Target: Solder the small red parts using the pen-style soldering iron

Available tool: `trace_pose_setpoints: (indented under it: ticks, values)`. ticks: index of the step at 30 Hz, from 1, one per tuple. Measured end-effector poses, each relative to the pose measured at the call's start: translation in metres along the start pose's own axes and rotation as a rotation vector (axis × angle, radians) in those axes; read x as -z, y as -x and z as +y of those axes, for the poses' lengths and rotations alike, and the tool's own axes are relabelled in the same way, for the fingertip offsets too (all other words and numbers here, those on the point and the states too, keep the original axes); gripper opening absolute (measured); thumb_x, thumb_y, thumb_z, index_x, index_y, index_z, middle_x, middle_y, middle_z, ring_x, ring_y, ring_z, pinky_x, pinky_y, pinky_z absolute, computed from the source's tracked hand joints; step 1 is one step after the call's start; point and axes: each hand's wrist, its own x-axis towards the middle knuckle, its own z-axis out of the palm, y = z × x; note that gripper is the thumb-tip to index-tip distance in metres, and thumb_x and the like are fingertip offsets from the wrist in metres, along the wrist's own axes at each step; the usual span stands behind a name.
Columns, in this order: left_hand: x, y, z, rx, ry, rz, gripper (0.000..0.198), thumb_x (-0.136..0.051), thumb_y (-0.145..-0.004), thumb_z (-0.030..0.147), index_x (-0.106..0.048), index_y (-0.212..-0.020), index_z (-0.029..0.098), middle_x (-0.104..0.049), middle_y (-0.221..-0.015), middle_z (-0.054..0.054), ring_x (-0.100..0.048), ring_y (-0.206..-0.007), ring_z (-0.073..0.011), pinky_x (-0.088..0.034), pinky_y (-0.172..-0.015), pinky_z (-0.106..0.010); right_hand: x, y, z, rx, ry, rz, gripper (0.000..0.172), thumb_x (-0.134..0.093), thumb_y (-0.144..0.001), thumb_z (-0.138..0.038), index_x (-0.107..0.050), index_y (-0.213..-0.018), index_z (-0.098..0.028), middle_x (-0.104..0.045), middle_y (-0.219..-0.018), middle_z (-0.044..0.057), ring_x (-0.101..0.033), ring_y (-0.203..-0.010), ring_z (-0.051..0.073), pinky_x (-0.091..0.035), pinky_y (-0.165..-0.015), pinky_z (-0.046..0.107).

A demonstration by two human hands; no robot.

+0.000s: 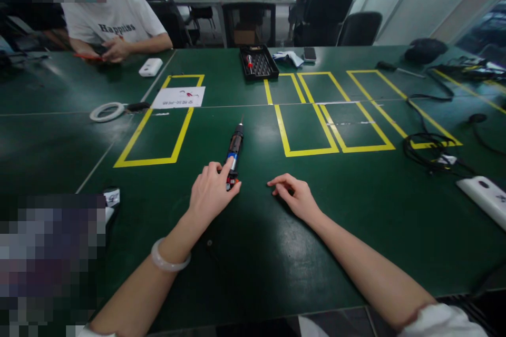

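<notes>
Across the table [253,253], a shirt [122,5] reads "Happ…"; the left grip [209,189] rests on a screwdriver [235,143], how firmly I cannot tell; the right grip [297,198], half-curled, holds nothing.

Worktop [253,284]: smooth and hard, semi-gloss, pale reflections on the near side of the screwdriver [236,143]. Screwdriver: body of dark, smooth plastic by appearance, low sheen; slender bit [242,120] metallic. Yellow tape [312,152], right of the screwdriver: flat, matt. Sheet [169,98], beyond it to the left: matt paper. Tray [261,76], beyond it: black, apparently plastic. Cloth [288,58], beyond it to the right: soft, creased. Bracelet [158,260], nearer than the screwdriver: smooth, polished; material undetermined.
</notes>
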Motion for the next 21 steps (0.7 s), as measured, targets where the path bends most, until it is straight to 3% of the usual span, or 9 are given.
trace_pose_setpoints:
  ticks: [9, 14, 17, 21]
  values:
    - [-0.006, 0.001, -0.105, 0.241, -0.021, -0.108, 0.068, -0.034, -0.093, 0.055, -0.03, -0.15, 0.019, -0.045, -0.124, -0.021, -0.05, -0.107, -0.0372, -0.046, -0.082, -0.044, -0.001, -0.001, -0.003, -0.015, 0.025, -0.014, 0.019, -0.05, -0.094, -0.021, -0.068, -0.098, -0.018, -0.072, -0.089, 0.004, -0.069, -0.072, 0.014, -0.051, -0.068, 0.026]
    - [-0.013, -0.005, -0.159, 0.351, -0.011, -0.118, 0.069, -0.036, -0.093, 0.054, -0.028, -0.15, 0.017, -0.041, -0.13, -0.024, -0.045, -0.116, -0.0405, -0.043, -0.087, -0.046, -0.001, 0.0, -0.003, -0.019, 0.038, -0.027, 0.019, -0.05, -0.094, -0.021, -0.068, -0.099, -0.018, -0.073, -0.09, 0.005, -0.069, -0.072, 0.014, -0.05, -0.068, 0.026]
    - [-0.015, -0.007, -0.179, 0.403, -0.008, -0.117, 0.068, -0.037, -0.093, 0.054, -0.029, -0.148, 0.016, -0.042, -0.129, -0.024, -0.045, -0.116, -0.0394, -0.043, -0.087, -0.046, -0.001, -0.001, -0.003, -0.016, 0.047, -0.034, 0.02, -0.05, -0.094, -0.021, -0.069, -0.099, -0.018, -0.073, -0.089, 0.005, -0.068, -0.072, 0.014, -0.049, -0.068, 0.026]
    - [-0.014, -0.004, -0.178, 0.466, -0.042, 0.014, 0.057, -0.043, -0.091, 0.049, -0.041, -0.138, 0.016, -0.046, -0.127, -0.02, -0.049, -0.111, -0.0346, -0.044, -0.086, -0.041, -0.001, -0.001, -0.004, -0.021, 0.056, -0.038, 0.02, -0.05, -0.093, -0.02, -0.069, -0.099, -0.018, -0.071, -0.079, 0.003, -0.068, -0.07, 0.014, -0.048, -0.066, 0.025]
